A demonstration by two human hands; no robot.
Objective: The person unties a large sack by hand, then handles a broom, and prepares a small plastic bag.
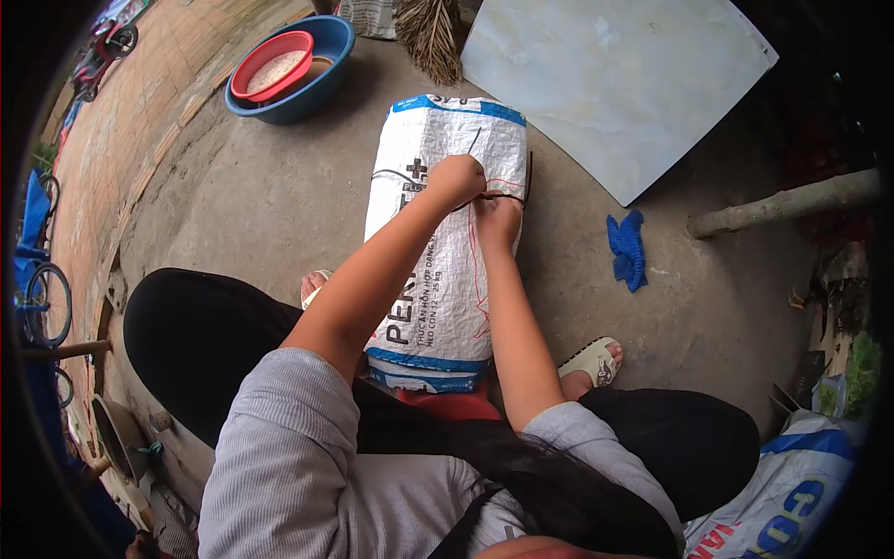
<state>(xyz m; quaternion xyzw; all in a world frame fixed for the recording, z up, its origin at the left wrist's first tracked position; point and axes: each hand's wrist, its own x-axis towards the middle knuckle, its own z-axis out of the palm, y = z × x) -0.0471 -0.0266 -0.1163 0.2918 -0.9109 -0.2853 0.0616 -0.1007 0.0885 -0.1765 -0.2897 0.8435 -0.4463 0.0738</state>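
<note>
A white woven sack [447,279] with blue bands and black print lies lengthwise on the floor between the legs. A dark cord [396,174] runs across its upper part, and a thin red thread trails down its face. My left hand [456,180] is closed on the dark cord, whose loose end sticks up above the knuckles. Close beside it on the right, my right hand [498,219] is pinched on the cord too, near the sack's right edge. The fingertips of both hands are partly hidden.
A blue basin [343,56] holding a red basin [244,82] stands at the upper left. A pale board [615,84] lies at the upper right, near a pole [792,205]. A blue cloth [627,250] is on the floor; another sack [782,489] sits lower right.
</note>
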